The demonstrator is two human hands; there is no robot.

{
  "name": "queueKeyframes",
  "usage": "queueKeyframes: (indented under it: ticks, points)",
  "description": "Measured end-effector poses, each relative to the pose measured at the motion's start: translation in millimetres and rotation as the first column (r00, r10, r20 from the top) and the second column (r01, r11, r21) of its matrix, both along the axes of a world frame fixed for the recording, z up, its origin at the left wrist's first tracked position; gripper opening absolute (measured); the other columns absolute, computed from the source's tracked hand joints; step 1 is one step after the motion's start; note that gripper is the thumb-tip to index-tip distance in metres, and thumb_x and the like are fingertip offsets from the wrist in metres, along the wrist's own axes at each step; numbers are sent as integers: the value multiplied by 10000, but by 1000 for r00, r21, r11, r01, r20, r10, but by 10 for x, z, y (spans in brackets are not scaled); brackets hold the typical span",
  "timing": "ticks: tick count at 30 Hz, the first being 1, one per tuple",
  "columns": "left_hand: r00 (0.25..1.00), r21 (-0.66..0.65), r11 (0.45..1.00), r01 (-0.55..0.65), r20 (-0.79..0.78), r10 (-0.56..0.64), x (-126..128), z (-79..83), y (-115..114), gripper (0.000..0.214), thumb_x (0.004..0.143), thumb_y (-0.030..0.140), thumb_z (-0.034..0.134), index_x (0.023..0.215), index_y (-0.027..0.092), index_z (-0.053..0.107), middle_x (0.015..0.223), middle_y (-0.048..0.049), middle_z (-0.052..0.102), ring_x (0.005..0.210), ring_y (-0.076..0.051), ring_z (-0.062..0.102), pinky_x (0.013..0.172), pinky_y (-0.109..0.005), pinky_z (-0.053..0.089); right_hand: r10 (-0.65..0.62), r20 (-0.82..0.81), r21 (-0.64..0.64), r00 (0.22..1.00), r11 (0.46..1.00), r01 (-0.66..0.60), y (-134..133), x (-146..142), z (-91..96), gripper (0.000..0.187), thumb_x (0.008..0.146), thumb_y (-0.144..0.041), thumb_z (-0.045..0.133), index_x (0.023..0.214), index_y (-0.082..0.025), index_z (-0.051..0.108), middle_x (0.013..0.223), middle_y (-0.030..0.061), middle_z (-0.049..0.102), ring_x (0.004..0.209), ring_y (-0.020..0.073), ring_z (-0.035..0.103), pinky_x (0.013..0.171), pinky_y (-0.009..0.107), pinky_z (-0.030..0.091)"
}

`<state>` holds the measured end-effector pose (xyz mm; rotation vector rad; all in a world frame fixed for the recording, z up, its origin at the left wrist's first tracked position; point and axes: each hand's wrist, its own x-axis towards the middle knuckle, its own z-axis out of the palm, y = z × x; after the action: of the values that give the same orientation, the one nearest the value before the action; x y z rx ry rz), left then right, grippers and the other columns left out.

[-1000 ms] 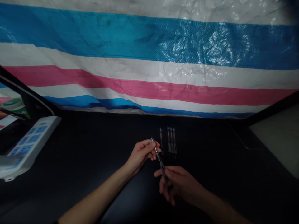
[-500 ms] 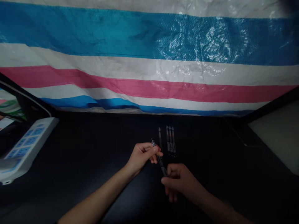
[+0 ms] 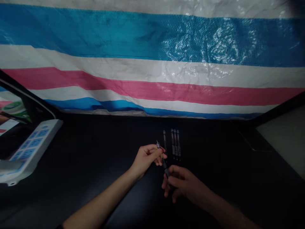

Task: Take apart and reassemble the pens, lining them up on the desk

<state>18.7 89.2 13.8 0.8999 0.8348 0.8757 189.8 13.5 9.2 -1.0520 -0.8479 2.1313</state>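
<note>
A dark pen (image 3: pixel 164 163) with a clear section and a thin metal tip slants between my two hands. My left hand (image 3: pixel 149 155) is closed, pinching it near the tip, which points up and away from me. Around the lower, dark end of the pen are the fingers of my right hand (image 3: pixel 179 181), thumb against it and the other fingers loosely bent. Just beyond my left fingertips lies a single pen (image 3: pixel 164 137), partly hidden by that hand. To its right, three similar pens (image 3: pixel 175 144) lie side by side on the black table.
A white power strip (image 3: pixel 35 143) with blue socket faces lies at the left of the black table (image 3: pixel 95 152). Behind the table hangs a striped plastic sheet (image 3: pixel 143 73). A dark-framed panel (image 3: pixel 26 108) stands at the far left, and a pale surface (image 3: pixel 283 140) is at the right.
My right hand has shifted slightly up and left along the pen, and its fingers have spread a little. My left hand keeps its pinch. The whole view has moved slightly.
</note>
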Motion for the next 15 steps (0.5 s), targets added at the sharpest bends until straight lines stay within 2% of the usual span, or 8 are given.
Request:
queueKeyframes:
  ticks: [3,6,11,13,15]
  points:
    - [1000,0,1000,-13,-5,13,-2,-10,0,317,713,404,785,789,105,713,669,-58,733,447,-68,570,452,-171,454,10,2,-10,1000,1000,-10,1,1,6,354,880,-468,596,908,-115,588,845,95,677,699,169,679,538,244,509]
    - [1000,-4,1000,-14,-7,14,-7,-15,-4,320,715,409,781,795,107,710,665,-54,730,445,-67,566,453,-172,453,2,6,-3,1000,1000,-2,-12,-2,8,300,814,-396,696,857,-136,553,822,67,671,681,169,678,530,239,508]
    - [999,-7,1000,-23,-28,23,-9,-21,-3,324,712,411,780,794,107,706,672,-56,731,451,-71,568,455,-176,447,27,-5,-35,1000,999,-27,-24,2,-12,298,876,-411,601,940,-121,581,873,94,676,686,172,686,530,245,510]
    - [999,-11,1000,-27,-33,27,-6,-18,1,327,710,413,779,797,106,707,670,-56,731,450,-72,570,455,-178,447,26,-11,-27,1000,999,-27,-17,8,-18,249,850,-360,650,886,-134,552,851,76,675,685,174,690,541,247,513]
    - [999,-15,999,-28,-27,28,-3,-10,6,331,703,416,784,794,107,706,666,-53,730,451,-73,572,455,-178,449,0,-35,-43,999,999,-2,-8,16,-15,261,833,-343,677,920,-161,512,867,67,685,687,183,697,549,260,517]
